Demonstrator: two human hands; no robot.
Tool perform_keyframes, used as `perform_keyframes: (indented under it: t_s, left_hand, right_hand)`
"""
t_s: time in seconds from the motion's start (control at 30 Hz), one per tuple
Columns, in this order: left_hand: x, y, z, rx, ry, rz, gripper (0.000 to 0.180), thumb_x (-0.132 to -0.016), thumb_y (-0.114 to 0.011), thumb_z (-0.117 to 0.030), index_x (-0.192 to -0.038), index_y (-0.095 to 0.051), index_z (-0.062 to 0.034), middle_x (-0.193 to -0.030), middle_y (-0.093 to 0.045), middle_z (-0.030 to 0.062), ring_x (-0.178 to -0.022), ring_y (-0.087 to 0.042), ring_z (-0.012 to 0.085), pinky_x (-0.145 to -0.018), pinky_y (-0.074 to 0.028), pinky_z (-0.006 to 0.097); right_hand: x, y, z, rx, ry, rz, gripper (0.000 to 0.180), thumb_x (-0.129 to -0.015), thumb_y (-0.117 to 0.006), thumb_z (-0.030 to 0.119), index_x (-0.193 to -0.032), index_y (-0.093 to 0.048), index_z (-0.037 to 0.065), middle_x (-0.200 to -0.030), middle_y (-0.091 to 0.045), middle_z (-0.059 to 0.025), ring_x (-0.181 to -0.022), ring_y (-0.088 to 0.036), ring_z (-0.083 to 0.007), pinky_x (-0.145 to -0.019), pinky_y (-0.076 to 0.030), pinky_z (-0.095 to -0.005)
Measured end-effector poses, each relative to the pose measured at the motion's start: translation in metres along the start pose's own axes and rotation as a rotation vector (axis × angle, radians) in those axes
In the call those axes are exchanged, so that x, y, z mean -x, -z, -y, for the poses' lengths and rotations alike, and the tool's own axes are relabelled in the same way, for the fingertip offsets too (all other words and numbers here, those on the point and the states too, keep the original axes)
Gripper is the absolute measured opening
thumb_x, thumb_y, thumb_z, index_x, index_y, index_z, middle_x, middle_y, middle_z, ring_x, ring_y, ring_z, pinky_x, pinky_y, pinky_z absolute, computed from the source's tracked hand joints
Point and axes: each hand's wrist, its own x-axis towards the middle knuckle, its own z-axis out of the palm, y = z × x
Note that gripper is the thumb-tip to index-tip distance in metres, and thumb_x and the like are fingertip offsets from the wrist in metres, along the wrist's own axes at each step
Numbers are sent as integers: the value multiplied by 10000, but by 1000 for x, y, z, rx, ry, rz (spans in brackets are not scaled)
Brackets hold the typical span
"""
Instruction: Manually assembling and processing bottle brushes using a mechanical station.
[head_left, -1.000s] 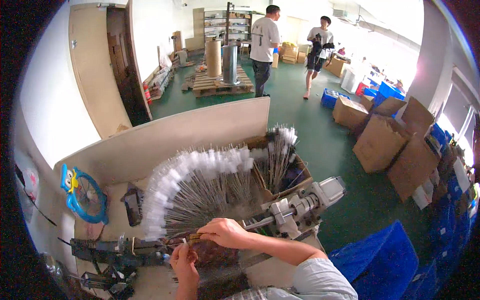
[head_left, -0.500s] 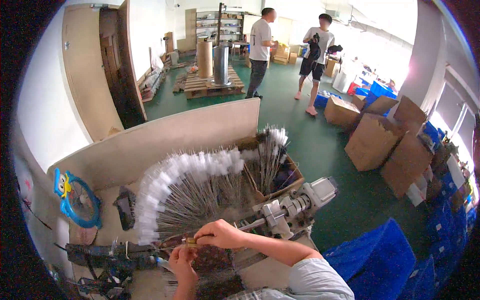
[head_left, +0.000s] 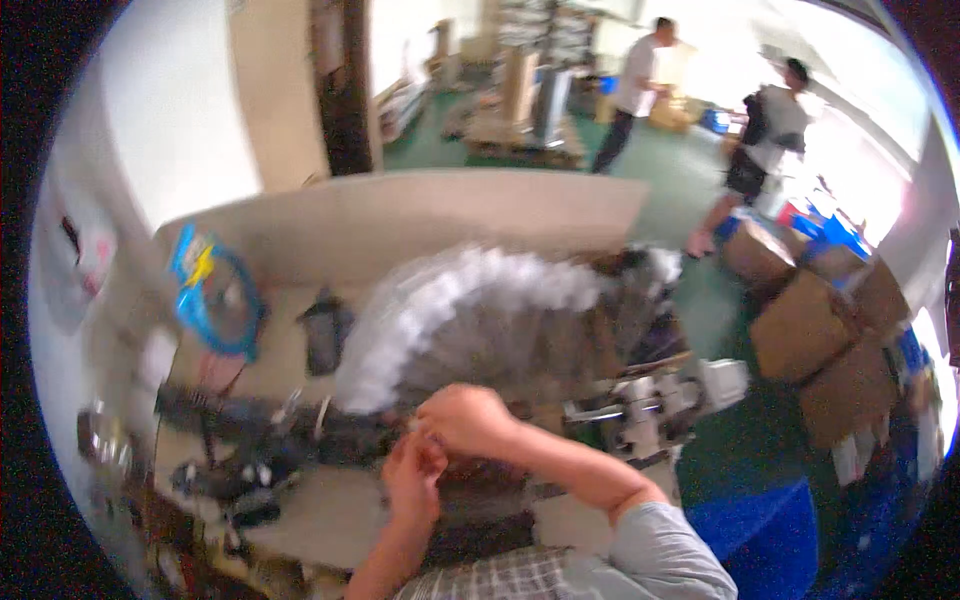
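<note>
My right hand (head_left: 466, 418) is closed, its fingertips pinched together at the front edge of a fan of thin wire brushes with white tufted ends (head_left: 480, 280). Just below and left of it is my left hand (head_left: 412, 478), fingers curled, its tips meeting the right hand's. Blur and the fingers hide whatever small thing is between them. Left of the hands, a long black fixture (head_left: 250, 425) lies across the worktable (head_left: 320, 520). To their right sits a grey-white machine with a metal shaft (head_left: 650, 405).
A pale board (head_left: 430, 205) stands along the table's back. A blue round toy-like object (head_left: 235, 300) and a dark piece (head_left: 325, 332) lie at left. A blue bin (head_left: 765, 540) and cardboard boxes (head_left: 800, 325) stand right. Two people (head_left: 637, 90) are farther off.
The view has swung left, so the scene sits farther right and is blurred. My hands remain together by the brushes, and the brassy piece seen earlier at their fingertips no longer shows clearly.
</note>
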Motion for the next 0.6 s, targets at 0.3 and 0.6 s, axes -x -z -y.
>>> perform_keyframes:
  t_s: [0.3, 0.6]
  left_hand:
    - [10, 1, -8, -54, 8, -15, 188, -873, -591, -240, -832, -584, -57, -657, -568, 17, -552, -523, 93, -513, -422, 224]
    - [13, -5, -8, -197, 44, 36, 340, -947, -415, -368, -941, -564, -63, -803, -610, 49, -709, -596, 156, -680, -474, 293]
  right_hand:
    - [4, -16, -20, -265, 169, -306, 209, -792, -602, 228, -885, -670, 54, -825, -642, -124, -789, -610, -297, -696, -482, -364]
    - [1, -13, -26, -554, 78, -122, 217, -793, -602, 227, -884, -675, 43, -807, -653, -120, -762, -611, -297, -701, -486, -347]
